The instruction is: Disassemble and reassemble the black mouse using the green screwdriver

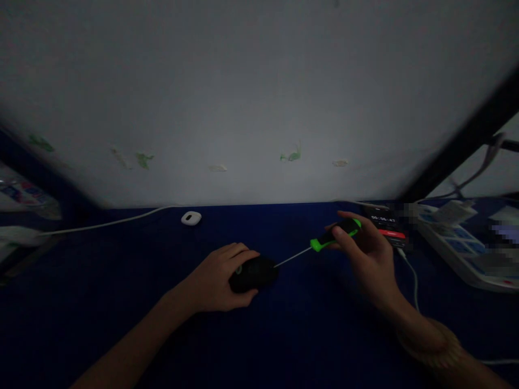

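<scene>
My left hand (221, 278) is wrapped round a black computer mouse (255, 274) on the dark blue table surface (259, 340), thumb on the near side and fingers over the far side. My right hand (367, 254) grips a screwdriver (334, 235) by its black and green handle. Its thin metal shaft slopes down to the left, and the tip meets the right end of the mouse. Whether the tip sits in a gap or only touches the surface cannot be made out.
A small white case (191, 218) lies behind my left hand. At the right are a phone (389, 227) with a timer on its screen, its white cable (414, 281) and a power strip (466, 248). A pale wall (251, 97) stands behind.
</scene>
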